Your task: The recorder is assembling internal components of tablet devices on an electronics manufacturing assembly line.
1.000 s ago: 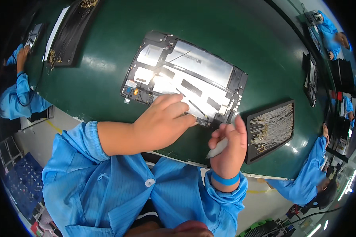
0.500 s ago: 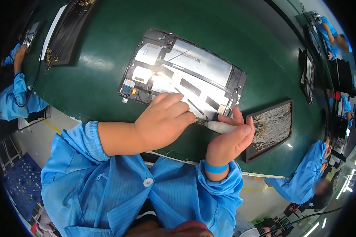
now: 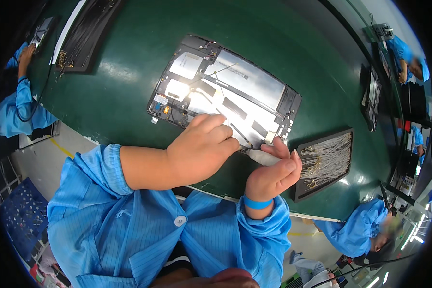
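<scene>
Green tabletop (image 3: 120,108) carries, at far left, a dark tray (image 3: 97,43) of black cables with gold ends. Toward the middle, the left hand (image 3: 204,149) curls over the near edge of an opened tablet (image 3: 247,79), whether pinching anything one cannot tell. Just right, the right hand (image 3: 273,175) grasps a white-handled tool (image 3: 263,157), its tip pointing toward the left fingers, beside a black tray (image 3: 302,193) of pale cables.
</scene>
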The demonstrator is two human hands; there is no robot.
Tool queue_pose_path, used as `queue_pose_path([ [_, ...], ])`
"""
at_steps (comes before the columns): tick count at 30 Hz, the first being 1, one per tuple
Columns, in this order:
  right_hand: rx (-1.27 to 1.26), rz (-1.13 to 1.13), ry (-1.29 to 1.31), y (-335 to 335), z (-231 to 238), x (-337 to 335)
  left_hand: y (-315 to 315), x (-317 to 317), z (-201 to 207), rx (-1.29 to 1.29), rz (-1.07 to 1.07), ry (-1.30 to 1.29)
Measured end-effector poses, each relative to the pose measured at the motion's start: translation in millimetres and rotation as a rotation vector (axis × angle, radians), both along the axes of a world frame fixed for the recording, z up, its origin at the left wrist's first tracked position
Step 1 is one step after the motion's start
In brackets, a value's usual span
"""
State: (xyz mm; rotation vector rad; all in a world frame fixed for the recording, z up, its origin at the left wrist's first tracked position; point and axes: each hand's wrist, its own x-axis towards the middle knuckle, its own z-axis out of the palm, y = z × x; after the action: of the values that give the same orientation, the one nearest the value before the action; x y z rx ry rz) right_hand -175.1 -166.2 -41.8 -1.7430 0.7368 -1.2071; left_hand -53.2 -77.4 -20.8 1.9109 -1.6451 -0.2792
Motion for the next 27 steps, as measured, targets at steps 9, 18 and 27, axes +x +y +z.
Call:
queue_pose_path([
  [9, -0.436, 0.272, 0.23, -4.4, 18.0, 12.6, -2.6, -3.4, 0.2, -0.069, 0.038, -0.065],
  [18, 0.688, -0.092, -0.021, -33.9, 59.1, -3.2, -12.8, 67.3, 21.7, -0.003, 0.328, -0.442],
  [27, 1.176, 0.163, 0.497, -35.0, 55.4, -35.7, 30.6, 83.3, 17.5, 0.211, 0.731, 0.534],
])
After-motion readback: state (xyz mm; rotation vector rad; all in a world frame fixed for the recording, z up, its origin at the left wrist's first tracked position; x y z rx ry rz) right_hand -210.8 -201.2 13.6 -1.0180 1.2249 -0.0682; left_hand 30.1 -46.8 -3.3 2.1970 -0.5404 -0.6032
